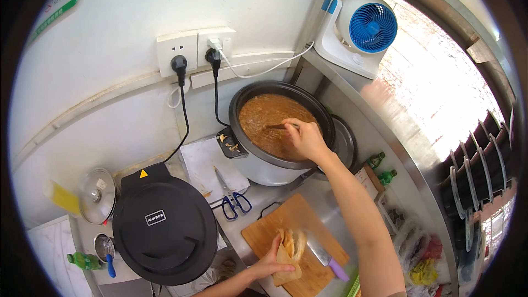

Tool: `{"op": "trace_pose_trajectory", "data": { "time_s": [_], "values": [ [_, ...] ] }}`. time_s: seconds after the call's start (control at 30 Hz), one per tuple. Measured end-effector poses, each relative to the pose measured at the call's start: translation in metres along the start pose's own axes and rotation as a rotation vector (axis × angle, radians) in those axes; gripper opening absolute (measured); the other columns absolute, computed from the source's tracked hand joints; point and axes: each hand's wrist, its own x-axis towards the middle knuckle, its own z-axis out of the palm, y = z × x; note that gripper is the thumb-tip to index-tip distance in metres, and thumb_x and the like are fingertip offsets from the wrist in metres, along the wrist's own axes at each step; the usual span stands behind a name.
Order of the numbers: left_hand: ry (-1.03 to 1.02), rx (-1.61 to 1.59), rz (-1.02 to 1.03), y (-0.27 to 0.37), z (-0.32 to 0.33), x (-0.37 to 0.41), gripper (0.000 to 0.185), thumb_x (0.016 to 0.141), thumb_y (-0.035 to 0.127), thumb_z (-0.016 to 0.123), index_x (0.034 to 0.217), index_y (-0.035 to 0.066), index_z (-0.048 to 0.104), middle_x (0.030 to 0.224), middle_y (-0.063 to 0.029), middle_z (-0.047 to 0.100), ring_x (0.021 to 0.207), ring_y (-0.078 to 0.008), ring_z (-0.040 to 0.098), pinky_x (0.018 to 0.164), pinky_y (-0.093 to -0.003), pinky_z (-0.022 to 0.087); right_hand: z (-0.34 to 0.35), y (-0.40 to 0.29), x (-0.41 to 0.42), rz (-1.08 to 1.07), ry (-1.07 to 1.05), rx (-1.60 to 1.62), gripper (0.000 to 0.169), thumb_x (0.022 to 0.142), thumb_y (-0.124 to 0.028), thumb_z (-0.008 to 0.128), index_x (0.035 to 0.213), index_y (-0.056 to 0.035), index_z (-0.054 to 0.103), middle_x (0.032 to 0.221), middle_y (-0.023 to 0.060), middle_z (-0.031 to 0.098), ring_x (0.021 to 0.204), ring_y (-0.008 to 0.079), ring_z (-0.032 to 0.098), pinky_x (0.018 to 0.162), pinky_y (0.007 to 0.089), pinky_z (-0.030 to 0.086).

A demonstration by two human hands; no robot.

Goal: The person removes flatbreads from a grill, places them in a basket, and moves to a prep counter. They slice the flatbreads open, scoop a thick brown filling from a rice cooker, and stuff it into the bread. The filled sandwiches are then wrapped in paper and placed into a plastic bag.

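Observation:
A large round electric cooker holds brown liquid. My right hand is over it, closed on the handle of a dark utensil whose far end is hidden in the liquid. My left hand grips a split flatbread in a brown paper sleeve, above a wooden cutting board. A knife with a purple handle lies on the board, its blade beside the bread. Blue-handled scissors lie between board and cooker.
At left stands a black round electric griddle, closed, near a glass lid. Cords run to wall sockets. A white fan stands on the steel ledge. Green bottles and plastic bags are at right.

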Motion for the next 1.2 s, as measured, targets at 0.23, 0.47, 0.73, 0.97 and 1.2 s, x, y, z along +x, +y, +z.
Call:
{"op": "trace_pose_trajectory", "data": {
  "time_s": [0.23,0.47,0.73,0.97,1.2],
  "values": [
    [0.016,-0.036,0.001,-0.013,-0.008,-0.001,0.115,0.068,0.024,0.079,0.141,0.001,-0.007,0.142,-0.0145,0.017,0.134,-0.0236,0.017,0.108,-0.0338,0.018,-0.011,0.027,0.012,0.138,0.191,-0.188,0.021,0.087,-0.015,0.053,0.099,-0.002,0.064,0.073,0.0216,0.063,0.069,0.037,0.062,0.065,0.041,0.049],
    [-0.002,-0.049,-0.03,-0.007,-0.007,-0.001,0.115,0.068,0.024,0.079,0.141,0.002,-0.008,0.142,-0.0146,0.017,0.133,-0.0236,0.017,0.107,-0.0338,0.019,-0.004,0.035,0.014,0.215,0.207,-0.027,0.022,0.088,-0.015,0.052,0.099,0.0001,0.064,0.071,0.0209,0.063,0.066,0.0338,0.063,0.064,0.0377,0.049],
    [-0.007,-0.092,-0.028,-0.009,-0.004,-0.005,0.116,0.069,0.021,0.079,0.141,0.003,-0.01,0.144,-0.0138,0.015,0.134,-0.0228,0.017,0.108,-0.0338,0.019,-0.004,-0.013,-0.002,0.166,-0.009,0.158,0.025,0.09,-0.017,0.052,0.102,0.0034,0.062,0.073,0.0171,0.065,0.07,0.0195,0.067,0.063,0.0302,0.05],
    [-0.031,-0.126,-0.004,-0.013,0.0,-0.006,0.116,0.069,0.021,0.079,0.141,0.003,-0.01,0.144,-0.0135,0.013,0.134,-0.023,0.015,0.108,-0.0343,0.019,-0.042,-0.051,-0.029,0.243,-0.245,0.142,0.028,0.091,-0.018,0.05,0.103,0.0044,0.062,0.073,0.0165,0.066,0.07,0.0175,0.067,0.063,0.0278,0.05],
    [-0.029,-0.104,0.003,-0.014,0.001,-0.009,0.115,0.069,0.02,0.078,0.141,0.003,-0.009,0.144,-0.0136,0.013,0.134,-0.0233,0.016,0.108,-0.0348,0.02,-0.097,-0.037,-0.038,0.251,-0.32,-0.089,0.024,0.089,-0.014,0.051,0.099,0.0049,0.063,0.073,0.016,0.066,0.068,0.0198,0.065,0.065,0.0303,0.051]
  ]
}}
